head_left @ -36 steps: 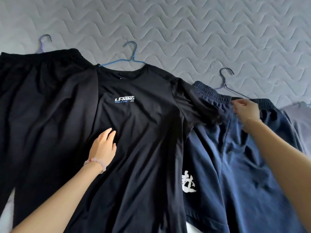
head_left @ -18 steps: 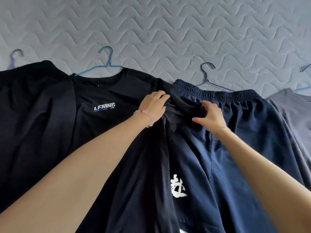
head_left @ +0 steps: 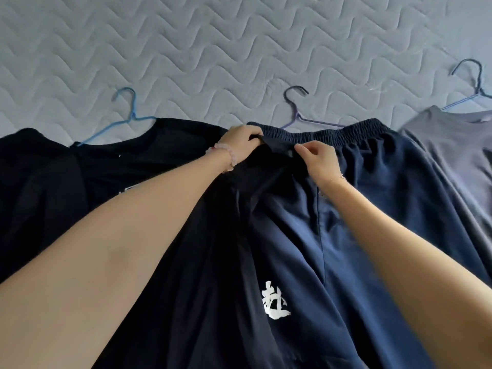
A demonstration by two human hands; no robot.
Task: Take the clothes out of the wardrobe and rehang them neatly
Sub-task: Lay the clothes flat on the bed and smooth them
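A black T-shirt (head_left: pixel 111 177) on a blue hanger (head_left: pixel 127 115) lies flat on the bed. Its right sleeve (head_left: pixel 269 155) overlaps navy shorts (head_left: pixel 372 198) that hang on a purple hanger (head_left: pixel 298 113) and carry a white character print. My left hand (head_left: pixel 241 145), wearing a bead bracelet, pinches the top of that sleeve next to the shorts' elastic waistband. My right hand (head_left: pixel 318 158) pinches the sleeve's hem just to the right. Both forearms cross the clothes.
A grey top (head_left: pixel 452 161) on a blue hanger (head_left: pixel 471 83) lies at the right edge. Another black garment (head_left: pixel 24 182) lies at the far left. All rest on a grey quilted mattress (head_left: pixel 239 49) that stretches beyond the hangers.
My left hand left the shirt's chest and went up to the sleeve by the waistband. My right hand came leftward from the waistband's far side onto the sleeve hem. The view shifted right.
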